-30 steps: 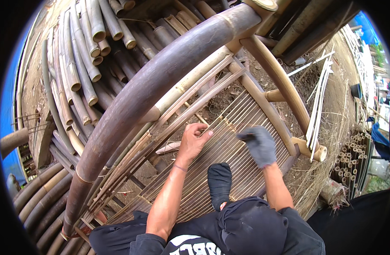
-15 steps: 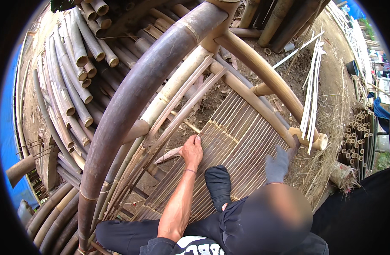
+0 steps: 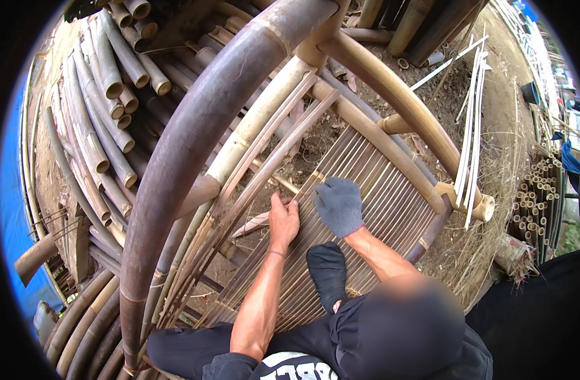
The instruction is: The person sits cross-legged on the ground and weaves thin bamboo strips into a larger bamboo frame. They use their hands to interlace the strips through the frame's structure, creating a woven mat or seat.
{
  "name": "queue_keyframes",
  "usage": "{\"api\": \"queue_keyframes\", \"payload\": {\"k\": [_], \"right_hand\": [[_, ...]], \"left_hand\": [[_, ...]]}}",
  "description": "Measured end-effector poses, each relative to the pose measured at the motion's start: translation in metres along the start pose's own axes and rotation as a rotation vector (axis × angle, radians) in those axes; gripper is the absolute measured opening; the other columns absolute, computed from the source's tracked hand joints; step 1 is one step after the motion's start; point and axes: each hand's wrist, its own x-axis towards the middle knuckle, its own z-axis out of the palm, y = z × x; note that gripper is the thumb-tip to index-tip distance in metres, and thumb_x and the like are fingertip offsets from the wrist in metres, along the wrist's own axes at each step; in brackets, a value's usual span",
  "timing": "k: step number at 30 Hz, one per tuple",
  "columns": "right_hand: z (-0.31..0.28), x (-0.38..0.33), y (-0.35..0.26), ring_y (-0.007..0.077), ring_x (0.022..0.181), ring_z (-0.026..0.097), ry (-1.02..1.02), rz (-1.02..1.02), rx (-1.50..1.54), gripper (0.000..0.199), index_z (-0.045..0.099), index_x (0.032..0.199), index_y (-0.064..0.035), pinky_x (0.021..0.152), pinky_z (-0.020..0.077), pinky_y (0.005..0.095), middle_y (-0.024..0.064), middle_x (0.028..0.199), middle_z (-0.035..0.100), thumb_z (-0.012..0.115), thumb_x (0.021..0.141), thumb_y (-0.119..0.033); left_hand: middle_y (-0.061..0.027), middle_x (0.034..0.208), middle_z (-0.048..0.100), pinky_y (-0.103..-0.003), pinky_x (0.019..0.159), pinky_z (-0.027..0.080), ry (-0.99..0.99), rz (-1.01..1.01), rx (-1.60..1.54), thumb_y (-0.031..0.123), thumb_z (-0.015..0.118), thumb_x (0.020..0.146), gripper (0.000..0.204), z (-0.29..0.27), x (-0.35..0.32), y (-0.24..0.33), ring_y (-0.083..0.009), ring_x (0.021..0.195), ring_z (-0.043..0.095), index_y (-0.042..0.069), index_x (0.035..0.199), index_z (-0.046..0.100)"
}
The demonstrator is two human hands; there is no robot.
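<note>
Slats [image 3: 391, 199] in a close row mid-scene, left of the frame's [image 3: 391, 152] right-hand pole, with a black-socked foot [image 3: 326, 272] resting on the near part. Left hand [image 3: 283, 221] bare, bent at the row's left edge; right hand [image 3: 338, 206] gloved, curled over the slats just beside, apart from the other. Cannot tell whether either grips anything. Probably working edge slats into place. Next, seems to call for steady support on the left and careful gloved pressure.
</note>
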Motion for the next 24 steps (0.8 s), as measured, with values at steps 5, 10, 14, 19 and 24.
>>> {"api": "queue_keyframes", "payload": {"k": [5, 10, 14, 19, 24], "right_hand": [[-0.009, 0.012, 0.004, 0.0370, 0.081, 0.066, -0.294, 0.113, -0.070, 0.021, 0.067, 0.093, -0.0033, 0.071, 0.0509, 0.0449, 0.0170, 0.081, 0.067, 0.059, 0.084, -0.021], [-0.047, 0.014, 0.014, 0.0388, 0.094, 0.067, -0.819, 0.371, 0.196, 0.035, 0.066, 0.104, -0.0012, 0.084, 0.0516, 0.0446, 0.0237, 0.098, 0.069, 0.050, 0.093, -0.030], [-0.072, 0.014, 0.023, 0.0378, 0.098, 0.065, -0.772, 0.189, 0.361, 0.042, 0.070, 0.102, -0.0023, 0.089, 0.0504, 0.0415, 0.0257, 0.104, 0.067, 0.055, 0.092, -0.040], [-0.096, 0.039, 0.009, 0.0285, 0.103, 0.065, -0.224, -0.001, 1.424, 0.026, 0.062, 0.077, 0.0008, 0.088, 0.0526, 0.0397, 0.0233, 0.113, 0.066, 0.058, 0.089, -0.022], [-0.095, 0.083, 0.007, 0.0303, 0.071, 0.069, -0.506, 0.152, 0.728, 0.040, 0.069, 0.097, -0.0011, 0.069, 0.0561, 0.0391, 0.0153, 0.090, 0.071, 0.046, 0.097, -0.034]], "left_hand": [[-0.0242, 0.107, 0.068, -0.043, 0.089, 0.049, -0.104, -0.052, 0.084, 0.012, 0.059, 0.091, 0.056, -0.001, 0.003, 0.002, -0.0379, 0.100, 0.066, -0.009, 0.138, 0.037], [-0.0310, 0.114, 0.063, -0.048, 0.093, 0.046, -0.169, -0.007, 0.139, 0.020, 0.055, 0.092, 0.045, -0.010, 0.017, -0.003, -0.0439, 0.108, 0.061, -0.008, 0.127, 0.047], [-0.0327, 0.111, 0.062, -0.048, 0.093, 0.046, -0.333, 0.025, 0.249, 0.028, 0.051, 0.095, 0.039, -0.013, 0.016, -0.003, -0.0449, 0.107, 0.060, -0.004, 0.115, 0.061], [-0.0184, 0.121, 0.059, -0.054, 0.103, 0.032, -0.246, -0.001, 0.522, 0.043, 0.061, 0.089, 0.051, 0.004, -0.006, 0.012, -0.0338, 0.117, 0.054, 0.002, 0.118, 0.053], [-0.0180, 0.112, 0.060, -0.051, 0.098, 0.034, -0.141, 0.116, 0.543, 0.058, 0.076, 0.072, 0.071, 0.003, -0.014, 0.012, -0.0336, 0.111, 0.053, 0.003, 0.112, 0.054]]}}
